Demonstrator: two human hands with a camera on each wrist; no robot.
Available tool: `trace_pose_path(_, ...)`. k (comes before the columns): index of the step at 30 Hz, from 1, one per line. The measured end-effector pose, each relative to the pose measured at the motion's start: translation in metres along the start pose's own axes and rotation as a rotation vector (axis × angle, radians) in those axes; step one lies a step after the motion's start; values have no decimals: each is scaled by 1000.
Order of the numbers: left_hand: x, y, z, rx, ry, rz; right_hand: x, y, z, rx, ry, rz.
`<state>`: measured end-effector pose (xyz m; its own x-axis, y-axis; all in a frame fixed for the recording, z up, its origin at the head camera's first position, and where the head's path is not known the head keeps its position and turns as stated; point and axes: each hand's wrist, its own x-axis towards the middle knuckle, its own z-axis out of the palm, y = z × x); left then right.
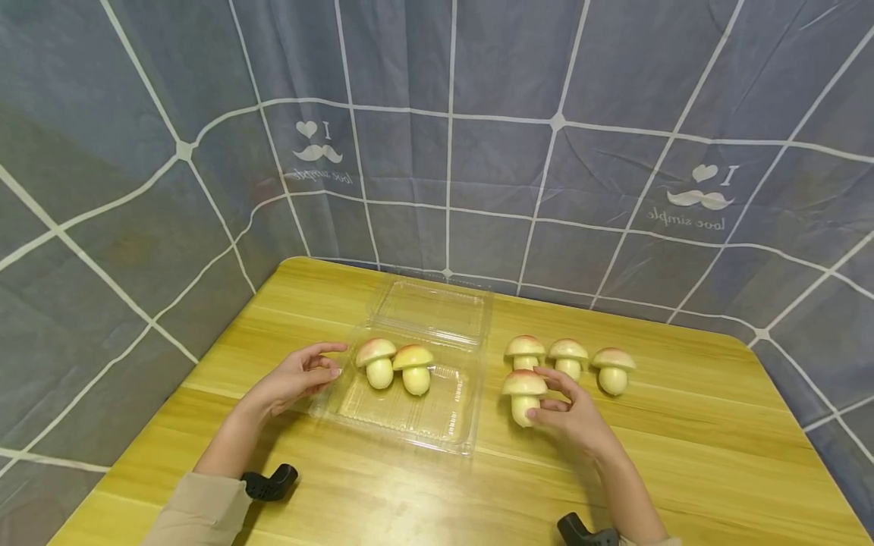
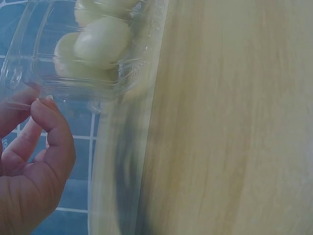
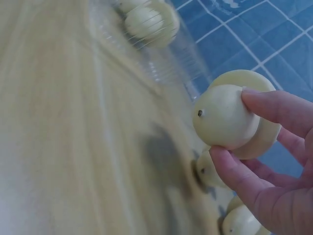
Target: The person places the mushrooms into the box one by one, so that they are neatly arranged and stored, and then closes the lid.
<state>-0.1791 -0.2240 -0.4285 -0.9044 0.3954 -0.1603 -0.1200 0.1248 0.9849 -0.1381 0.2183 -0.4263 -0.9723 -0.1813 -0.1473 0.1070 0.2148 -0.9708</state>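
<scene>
My right hand pinches a mushroom-shaped piece with a pink-tinged cap and pale stem. In the right wrist view, thumb and fingers sit on either side of its rounded stem, above the table. My left hand lies at the left edge of a clear plastic container, index finger and thumb apart at the rim. The left wrist view shows those fingertips against the plastic. Inside the container lie two more mushrooms, a left one and a right one.
Three mushrooms stand in a row behind and beside my right hand: a left, a middle and a right one. The container's open lid leans back behind its base. A grey-blue checked curtain borders the wooden table.
</scene>
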Motion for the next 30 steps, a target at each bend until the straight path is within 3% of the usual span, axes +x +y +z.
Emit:
trace_pose_path(17,-1,0,0,-3,-1,7,17,-35,18,66,-38,-65)
trace_pose_path(30,0,-1,-1,-7,0,1,32,-41,39,80,-74,-87)
